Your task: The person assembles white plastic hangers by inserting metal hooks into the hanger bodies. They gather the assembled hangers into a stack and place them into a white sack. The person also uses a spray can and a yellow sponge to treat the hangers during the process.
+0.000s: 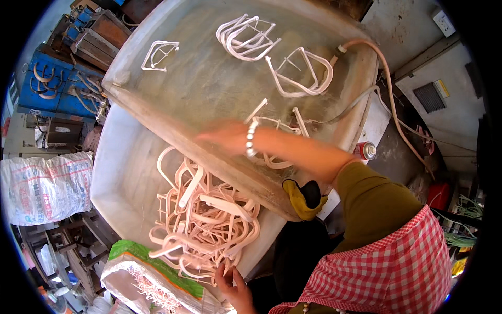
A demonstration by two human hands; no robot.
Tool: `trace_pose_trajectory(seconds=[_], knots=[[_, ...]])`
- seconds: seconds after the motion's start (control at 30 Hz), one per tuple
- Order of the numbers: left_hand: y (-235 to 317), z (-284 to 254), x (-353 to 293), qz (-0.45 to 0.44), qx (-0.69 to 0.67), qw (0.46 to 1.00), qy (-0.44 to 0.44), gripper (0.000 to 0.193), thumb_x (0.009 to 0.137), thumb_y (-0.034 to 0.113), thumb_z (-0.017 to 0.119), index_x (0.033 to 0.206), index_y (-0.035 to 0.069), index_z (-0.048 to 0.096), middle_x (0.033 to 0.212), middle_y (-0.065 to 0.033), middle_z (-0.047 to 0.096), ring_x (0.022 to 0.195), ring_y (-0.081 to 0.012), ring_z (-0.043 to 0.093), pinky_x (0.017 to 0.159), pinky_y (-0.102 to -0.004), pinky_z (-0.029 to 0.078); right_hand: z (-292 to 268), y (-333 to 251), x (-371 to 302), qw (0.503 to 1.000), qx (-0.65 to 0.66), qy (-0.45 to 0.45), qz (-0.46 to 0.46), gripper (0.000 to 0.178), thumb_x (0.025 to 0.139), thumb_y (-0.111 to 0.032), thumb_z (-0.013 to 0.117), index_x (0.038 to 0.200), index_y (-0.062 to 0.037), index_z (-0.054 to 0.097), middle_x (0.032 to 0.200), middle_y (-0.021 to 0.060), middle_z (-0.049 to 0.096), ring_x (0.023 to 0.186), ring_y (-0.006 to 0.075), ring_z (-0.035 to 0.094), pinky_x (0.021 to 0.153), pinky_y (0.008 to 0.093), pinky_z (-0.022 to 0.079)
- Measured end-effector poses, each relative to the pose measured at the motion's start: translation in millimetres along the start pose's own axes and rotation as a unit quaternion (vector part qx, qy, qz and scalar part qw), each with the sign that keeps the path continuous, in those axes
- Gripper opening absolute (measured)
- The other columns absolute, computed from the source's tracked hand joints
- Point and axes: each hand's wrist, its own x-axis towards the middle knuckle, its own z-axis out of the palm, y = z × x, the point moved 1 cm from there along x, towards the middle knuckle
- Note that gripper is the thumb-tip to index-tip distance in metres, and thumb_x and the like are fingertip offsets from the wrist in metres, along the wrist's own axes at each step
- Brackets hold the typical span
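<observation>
My right hand (225, 137), smeared by motion, reaches across the dividing edge between two pale tubs; a white bead bracelet circles its wrist. I see nothing clearly in it. Below it, a tangled heap of pale pink plastic curved frames (209, 214) fills part of the nearer tub (123, 162). My left hand (232, 288) is at the heap's near edge, fingers apart, its fingertips next to a curved piece. In the water of the farther tub (183, 99) lie several white curved frames (248, 39), with another frame (300, 73) to their right. My right forearm partly covers one frame.
A brown hose (387, 73) runs over the farther tub's right rim. A spray can (366, 150) stands beside that tub, near a yellow-and-black object (305, 199). An open sack of thin pink pieces (151, 285) is at lower left; a stuffed white sack (47, 188) stands farther left.
</observation>
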Motion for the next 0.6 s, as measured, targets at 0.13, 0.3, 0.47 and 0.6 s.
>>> trace_pose_trajectory(seconds=[0.13, 0.3, 0.47, 0.6], knots=[[10, 5, 5, 0.055, 0.026, 0.997, -0.043, 0.037, 0.092, 0.009, 0.058, 0.126, -0.001, 0.050, 0.113, -0.0163, 0.061, 0.095, -0.0219, 0.062, 0.078, -0.0315, 0.051, 44, 128, -46, 0.928, -0.373, 0.021, 0.014, 0.031, 0.088, -0.017, 0.047, 0.117, -0.0157, 0.057, 0.113, 0.0171, 0.060, 0.109, 0.0317, 0.055, 0.096, 0.0413, 0.043], [-1, 4, 11, 0.034, 0.134, 0.985, -0.101, 0.037, 0.091, 0.013, 0.059, 0.125, -0.001, 0.050, 0.119, -0.0167, 0.058, 0.097, -0.0239, 0.061, 0.081, -0.0322, 0.050, 28, 138, -23, 0.951, -0.185, -0.215, 0.122, 0.020, 0.080, -0.024, 0.060, 0.096, -0.0122, 0.061, 0.101, 0.0171, 0.061, 0.096, 0.0340, 0.061, 0.079, 0.0449, 0.050], [-13, 7, 11, 0.050, 0.135, 0.985, -0.098, 0.038, 0.092, 0.014, 0.058, 0.126, -0.001, 0.049, 0.113, -0.0150, 0.061, 0.096, -0.0229, 0.059, 0.083, -0.0326, 0.049, 30, 176, 21, 0.978, -0.121, 0.033, 0.169, 0.047, 0.077, -0.024, 0.065, 0.120, -0.0115, 0.051, 0.122, 0.0241, 0.051, 0.095, 0.0386, 0.061, 0.079, 0.0470, 0.051], [-30, 3, 9, 0.014, 0.151, 0.983, -0.105, 0.038, 0.092, 0.015, 0.058, 0.126, -0.001, 0.049, 0.112, -0.0151, 0.061, 0.094, -0.0227, 0.060, 0.081, -0.0321, 0.049, -6, 176, 69, 0.935, -0.074, 0.059, 0.343, 0.087, 0.078, -0.027, 0.067, 0.147, -0.0098, 0.018, 0.139, 0.0267, 0.038, 0.113, 0.0409, 0.053, 0.089, 0.0457, 0.049]])
